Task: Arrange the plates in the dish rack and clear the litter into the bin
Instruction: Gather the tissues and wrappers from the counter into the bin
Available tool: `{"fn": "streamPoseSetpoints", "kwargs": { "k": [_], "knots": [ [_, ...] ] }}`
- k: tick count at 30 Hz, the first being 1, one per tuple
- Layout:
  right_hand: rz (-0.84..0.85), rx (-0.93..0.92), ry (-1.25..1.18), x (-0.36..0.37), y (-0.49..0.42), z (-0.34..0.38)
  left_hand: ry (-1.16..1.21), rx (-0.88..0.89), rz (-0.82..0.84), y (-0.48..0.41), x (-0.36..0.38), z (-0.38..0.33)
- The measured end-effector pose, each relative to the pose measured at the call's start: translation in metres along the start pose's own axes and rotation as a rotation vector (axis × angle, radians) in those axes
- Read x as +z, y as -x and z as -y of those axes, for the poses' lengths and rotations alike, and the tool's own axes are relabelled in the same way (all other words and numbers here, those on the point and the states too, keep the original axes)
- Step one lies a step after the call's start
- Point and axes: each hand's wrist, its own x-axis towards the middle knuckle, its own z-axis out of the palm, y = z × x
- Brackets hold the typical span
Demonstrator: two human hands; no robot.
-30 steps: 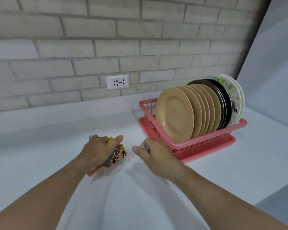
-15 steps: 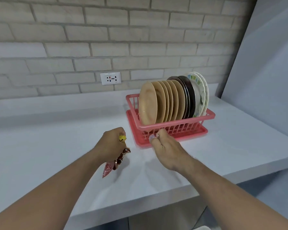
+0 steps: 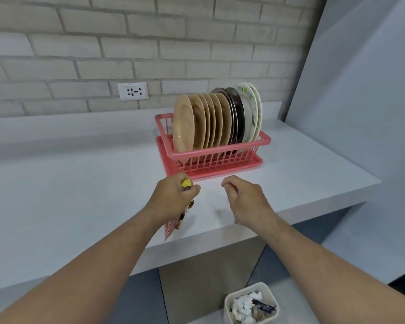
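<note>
Plates (image 3: 184,127) sit in the rack (image 3: 220,157) at twelve o'clock! My left hand (image 3: 173,199) clutches wrappers (image 3: 172,228); my right hand (image 3: 243,199) is curled, holding what I cannot tell. The bin (image 3: 227,300) is at five o'clock.

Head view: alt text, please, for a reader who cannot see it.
A person's left hand grips crumpled wrappers above a white counter; the right hand is curled beside it, contents unclear. Behind stands a pink dish rack full of upright plates; a small bin with litter sits on the floor below.
</note>
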Motion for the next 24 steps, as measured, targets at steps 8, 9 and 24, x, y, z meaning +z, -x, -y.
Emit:
{"fn": "streamPoseSetpoints", "kwargs": {
  "k": [8, 9, 24],
  "knots": [
    [0.145, 0.169, -0.119, -0.016, 0.033, -0.051, 0.116, -0.118, 0.457, 0.02, 0.042, -0.003],
    [0.167, 0.184, -0.104, -0.02, 0.038, -0.061, 0.16, -0.14, 0.493, 0.023, 0.05, -0.009],
    [0.07, 0.168, 0.075, -0.111, 0.062, -0.236, -0.408, 0.166, 0.508, 0.046, 0.247, -0.05]
  ]
}}
